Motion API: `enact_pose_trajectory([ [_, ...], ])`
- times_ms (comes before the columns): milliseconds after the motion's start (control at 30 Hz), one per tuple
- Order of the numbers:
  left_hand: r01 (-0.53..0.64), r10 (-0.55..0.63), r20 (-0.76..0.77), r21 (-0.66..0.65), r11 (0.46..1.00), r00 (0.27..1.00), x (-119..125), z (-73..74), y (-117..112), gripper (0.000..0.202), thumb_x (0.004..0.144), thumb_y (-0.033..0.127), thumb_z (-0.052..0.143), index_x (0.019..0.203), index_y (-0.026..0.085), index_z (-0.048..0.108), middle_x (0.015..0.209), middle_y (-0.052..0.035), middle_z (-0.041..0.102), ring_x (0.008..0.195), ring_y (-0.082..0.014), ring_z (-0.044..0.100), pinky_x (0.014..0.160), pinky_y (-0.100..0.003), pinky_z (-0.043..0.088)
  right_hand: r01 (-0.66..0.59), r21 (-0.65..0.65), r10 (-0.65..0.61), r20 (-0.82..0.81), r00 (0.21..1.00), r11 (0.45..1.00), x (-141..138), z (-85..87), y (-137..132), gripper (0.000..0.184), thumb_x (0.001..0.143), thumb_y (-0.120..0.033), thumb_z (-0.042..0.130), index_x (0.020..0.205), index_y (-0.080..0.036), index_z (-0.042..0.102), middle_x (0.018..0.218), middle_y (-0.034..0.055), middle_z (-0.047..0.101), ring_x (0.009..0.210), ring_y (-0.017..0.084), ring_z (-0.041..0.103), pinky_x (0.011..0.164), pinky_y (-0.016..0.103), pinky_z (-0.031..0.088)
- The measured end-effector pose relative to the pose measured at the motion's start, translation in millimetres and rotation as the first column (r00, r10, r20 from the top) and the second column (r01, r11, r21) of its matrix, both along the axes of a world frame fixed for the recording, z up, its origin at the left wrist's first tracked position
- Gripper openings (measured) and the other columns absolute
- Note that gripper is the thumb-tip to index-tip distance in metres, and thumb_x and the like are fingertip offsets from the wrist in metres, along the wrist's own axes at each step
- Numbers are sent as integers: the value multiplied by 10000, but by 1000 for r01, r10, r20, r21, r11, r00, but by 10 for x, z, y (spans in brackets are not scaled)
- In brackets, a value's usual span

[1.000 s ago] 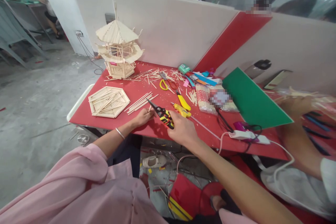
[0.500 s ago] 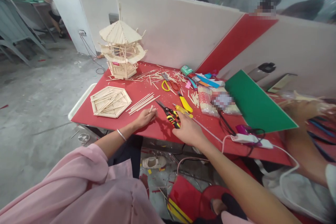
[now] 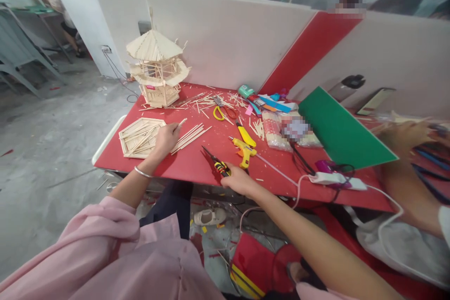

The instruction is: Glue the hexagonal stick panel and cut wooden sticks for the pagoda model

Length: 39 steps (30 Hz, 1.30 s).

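Note:
My left hand [image 3: 168, 139] is closed on a short wooden stick [image 3: 183, 122], above the gap between a hexagonal stick panel [image 3: 135, 135] and a row of loose sticks [image 3: 191, 138]. The hand partly hides the panel's right side. In my right hand [image 3: 236, 179] is a pair of pliers [image 3: 218, 165] with black and yellow handles, its dark jaws pointing up and left over the red table [image 3: 190, 164]. Just right of the pliers lies a yellow glue gun [image 3: 244, 151].
A pagoda model made of sticks [image 3: 156, 70] stands at the back left. Scissors [image 3: 224, 108], a yellow-handled cutter [image 3: 246, 135], packs of sticks [image 3: 276, 133], a green board [image 3: 346, 131] and a power strip [image 3: 337, 180] lie across the table. Another person's arm [image 3: 408, 183] is at far right.
My left hand has moved left and away from me with the stick, now covering part of the panel. My right hand has shifted left with the pliers, uncovering the glue gun.

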<state>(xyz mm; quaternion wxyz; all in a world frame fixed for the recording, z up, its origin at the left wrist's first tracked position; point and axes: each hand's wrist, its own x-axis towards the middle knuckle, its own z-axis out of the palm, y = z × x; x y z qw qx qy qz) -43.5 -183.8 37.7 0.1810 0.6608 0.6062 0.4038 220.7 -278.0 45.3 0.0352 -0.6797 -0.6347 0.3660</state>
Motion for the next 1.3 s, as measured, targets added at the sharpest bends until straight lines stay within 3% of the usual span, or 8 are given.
enact_pose_trajectory([
  [100,-118,108,-324,-12,993,940,-281,138,-32,320,904,146,518,590,187,470,574,0,442,591,-135,322,627,-306,223,-7,17,7,-7,1000,1000,11,-22,1,481,603,-202,629,1084,-225,633,708,-52,619,666,152,574,592,218,364],
  [233,-149,151,-451,41,988,880,-417,194,-131,221,897,90,467,738,149,609,879,-105,628,801,-198,480,735,-329,289,49,0,-49,-56,997,999,15,-32,-6,459,574,-194,622,1031,-231,635,665,-66,587,637,144,545,592,223,352],
  [433,54,-138,-546,-166,985,827,209,-62,-159,275,948,283,484,845,154,705,911,-136,668,784,-236,615,677,-332,371,126,-77,-141,-239,961,989,13,50,23,317,532,-183,565,847,-217,578,627,-73,499,606,122,465,546,220,314],
  [567,85,-229,-625,-251,964,746,570,-165,-90,315,956,207,412,1018,97,701,1027,-200,667,898,-293,686,702,-346,461,141,-90,-161,-276,948,986,51,34,64,282,514,-202,571,794,-220,538,589,-85,430,567,110,397,518,225,296],
  [733,44,-212,-701,-251,967,681,635,-111,19,368,932,111,392,1204,78,638,1094,-225,661,970,-309,703,752,-367,536,134,-110,-164,-336,927,985,106,-22,100,275,490,-210,580,758,-227,521,552,-95,415,536,103,363,516,229,286],
  [1067,43,-244,-705,-290,956,666,621,-22,99,304,900,76,434,1023,51,711,984,-246,712,991,-352,707,777,-399,534,133,-146,-180,-391,902,980,87,41,82,267,475,-193,565,741,-218,553,502,-91,424,506,104,361,500,234,280],
  [1200,51,-163,-472,-241,969,867,540,-16,96,204,894,155,524,1037,88,653,914,-168,709,867,-276,699,740,-340,506,132,-151,-183,-403,897,980,95,48,85,276,479,-190,562,753,-215,565,502,-94,423,500,99,359,506,230,284],
  [1300,276,-249,130,-276,921,960,487,-51,60,143,897,163,523,1009,156,612,691,-14,626,619,-154,604,634,-261,464,129,-155,-183,-407,895,979,104,40,90,294,486,-196,554,778,-210,585,511,-94,435,500,98,370,514,230,289],
])
